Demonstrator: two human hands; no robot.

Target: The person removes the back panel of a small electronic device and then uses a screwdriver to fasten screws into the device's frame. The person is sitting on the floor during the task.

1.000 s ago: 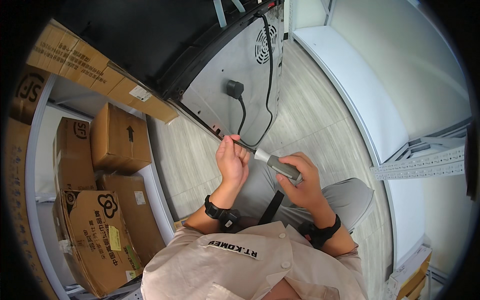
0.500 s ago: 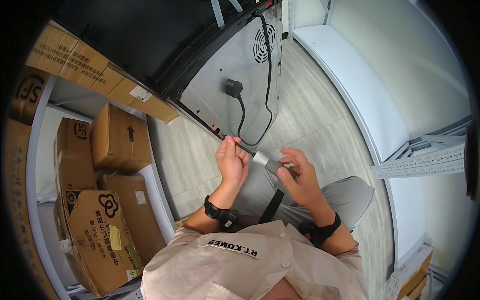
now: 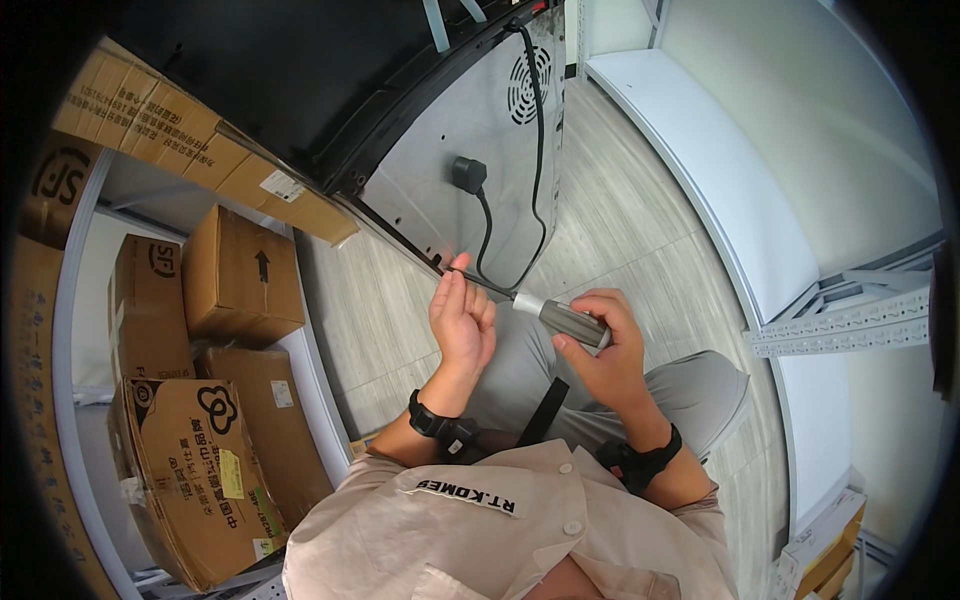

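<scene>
My right hand (image 3: pixel 618 355) grips the butt end of a screwdriver (image 3: pixel 570 321), which has a grey handle, a silver collar and a thin dark shaft. Thumb and fingers bend round the handle. My left hand (image 3: pixel 463 325) pinches the shaft close to its tip, at the lower corner of a large appliance with a black face (image 3: pixel 270 90) and a pale metal panel (image 3: pixel 410 205). Left fingers hide the tip, so its contact with the panel's edge cannot be made out. A black plug (image 3: pixel 468 174) on a power cable (image 3: pixel 538 150) hangs against the panel.
Several cardboard boxes (image 3: pixel 243 275) fill the shelf at left, and a flattened carton (image 3: pixel 190 140) lies along the appliance. White shelving (image 3: pixel 690 130) curves along the right. My legs (image 3: pixel 690 395) are folded on the wood-look floor (image 3: pixel 620 230).
The screwdriver handle has shifted slightly right with my right hand, whose fingers now sit nearer its end. My left fingers have changed position a little at the panel edge.
</scene>
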